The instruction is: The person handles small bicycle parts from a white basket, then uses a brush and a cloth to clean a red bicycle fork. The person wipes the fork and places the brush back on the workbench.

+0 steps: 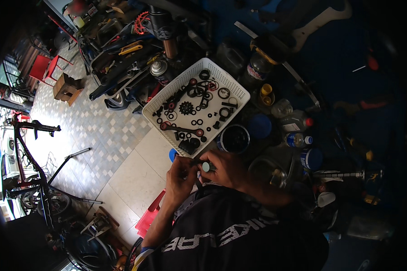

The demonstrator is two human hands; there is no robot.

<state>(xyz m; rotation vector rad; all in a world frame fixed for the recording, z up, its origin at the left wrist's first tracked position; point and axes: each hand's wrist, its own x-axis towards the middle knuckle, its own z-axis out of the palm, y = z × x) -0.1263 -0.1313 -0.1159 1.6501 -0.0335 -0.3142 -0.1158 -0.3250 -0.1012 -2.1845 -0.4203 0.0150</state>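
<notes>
Close in front of my body, both hands are together just below the near corner of a white perforated basket (pixel 226 82). My right hand (pixel 225 168) is closed around a slim tool with a pale green round end (pixel 206 166); its tip is hidden. Beside it, my left hand (pixel 180 177) has its fingers pinched together, on a small dark part that I cannot make out. In the basket lie a black cog (pixel 186 108), a dark linkage arm (pixel 183 129) with reddish ends, and several rings, spacers and bolts.
Right of the basket stand an open dark tub (pixel 234 137), a blue lid (pixel 259 126), yellow cups (pixel 267 94) and a clear bottle (pixel 298 140). Beyond its left side are a spray can (pixel 159 70) and piled tools. A bicycle frame (pixel 29 158) stands at far left, a red stool (pixel 150 214) nearer.
</notes>
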